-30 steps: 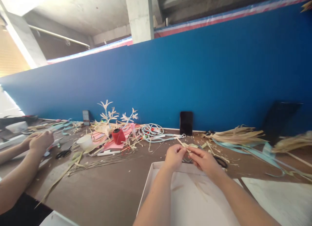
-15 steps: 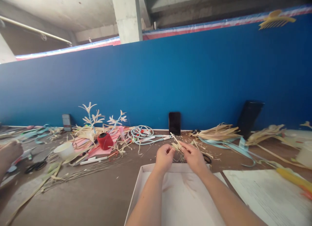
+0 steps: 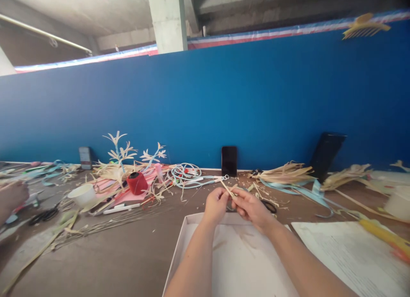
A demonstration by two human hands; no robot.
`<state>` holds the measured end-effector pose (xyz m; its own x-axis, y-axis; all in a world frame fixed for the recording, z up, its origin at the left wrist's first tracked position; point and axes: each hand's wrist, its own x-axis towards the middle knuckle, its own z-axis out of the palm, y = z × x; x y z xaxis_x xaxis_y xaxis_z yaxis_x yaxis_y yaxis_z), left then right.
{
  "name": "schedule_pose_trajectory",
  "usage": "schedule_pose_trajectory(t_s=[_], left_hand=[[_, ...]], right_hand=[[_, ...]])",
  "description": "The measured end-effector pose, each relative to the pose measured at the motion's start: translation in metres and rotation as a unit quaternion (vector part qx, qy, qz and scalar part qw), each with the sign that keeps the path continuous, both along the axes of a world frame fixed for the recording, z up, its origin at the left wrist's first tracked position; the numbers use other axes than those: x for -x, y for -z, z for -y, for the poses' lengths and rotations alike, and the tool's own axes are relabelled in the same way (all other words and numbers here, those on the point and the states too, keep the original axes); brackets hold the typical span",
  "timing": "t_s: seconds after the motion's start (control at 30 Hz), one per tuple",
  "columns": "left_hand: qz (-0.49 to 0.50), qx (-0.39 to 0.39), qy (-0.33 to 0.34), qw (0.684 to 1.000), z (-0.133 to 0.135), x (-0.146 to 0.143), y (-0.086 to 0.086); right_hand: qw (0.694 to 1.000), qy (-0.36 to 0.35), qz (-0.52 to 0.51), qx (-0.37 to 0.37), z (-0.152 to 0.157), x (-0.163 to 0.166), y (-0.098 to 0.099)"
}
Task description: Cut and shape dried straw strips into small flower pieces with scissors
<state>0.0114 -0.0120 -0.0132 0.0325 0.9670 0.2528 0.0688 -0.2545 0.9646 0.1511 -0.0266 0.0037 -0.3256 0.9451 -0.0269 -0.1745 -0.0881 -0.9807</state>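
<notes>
My left hand (image 3: 215, 206) and my right hand (image 3: 250, 206) meet above the far edge of a shallow white box (image 3: 250, 267). Between their fingertips is a thin pale straw-like strip (image 3: 226, 187), slanting up to the left. My left thumb and fingers pinch its lower part. On the other side, my right thumb and index finger close on the strip as well, with the remaining fingers curled. The fingers partly cover the strip's lower end. Black-handled scissors (image 3: 269, 206) lie just beyond my right hand, partly hidden by it.
A black phone (image 3: 229, 161) leans on the blue partition (image 3: 205, 104). Dried husk bundles (image 3: 285, 174) and blue ribbon (image 3: 309, 193) lie right, near printed paper (image 3: 349, 254). Leftward are a red thread spool (image 3: 137, 183), white cup (image 3: 82, 195), husk flowers (image 3: 120, 149) and another person's hand (image 3: 13, 198).
My right hand has shifted slightly and its fingers have turned around the strip. The strip now tilts more to the left. The camera view has moved a little.
</notes>
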Motion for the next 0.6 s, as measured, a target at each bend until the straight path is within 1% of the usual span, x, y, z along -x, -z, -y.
schedule_pose_trajectory(t_s=[0.1, 0.2, 0.33, 0.4, 0.43, 0.5, 0.53, 0.6], left_hand=[[0.004, -0.012, 0.009, 1.0, 0.0, 0.0, 0.0], [-0.008, -0.017, 0.004, 1.0, 0.001, 0.0, -0.002], [-0.049, -0.012, -0.021, 0.998, 0.003, 0.002, -0.004], [-0.063, -0.008, -0.028, 0.998, 0.003, 0.002, -0.004], [-0.065, -0.006, -0.029, 0.997, 0.003, 0.002, -0.004], [-0.064, 0.003, -0.029, 0.998, 0.002, 0.002, -0.004], [-0.064, 0.009, -0.032, 0.997, 0.002, 0.001, -0.004], [-0.065, 0.02, -0.038, 0.997, 0.001, 0.001, -0.004]], right_hand=[[0.999, 0.032, 0.024, -0.012, -0.002, 0.002, 0.002], [0.994, 0.068, 0.07, -0.052, -0.005, 0.004, 0.005], [0.97, 0.129, 0.163, -0.127, -0.012, 0.003, 0.012], [0.962, 0.164, 0.173, -0.137, -0.016, -0.002, 0.013], [0.962, 0.181, 0.158, -0.129, -0.018, -0.006, 0.013], [0.972, 0.196, 0.09, -0.093, -0.019, -0.013, 0.01], [0.979, 0.187, 0.045, -0.072, -0.018, -0.015, 0.007], [0.99, 0.132, -0.028, -0.035, -0.013, -0.017, 0.002]])
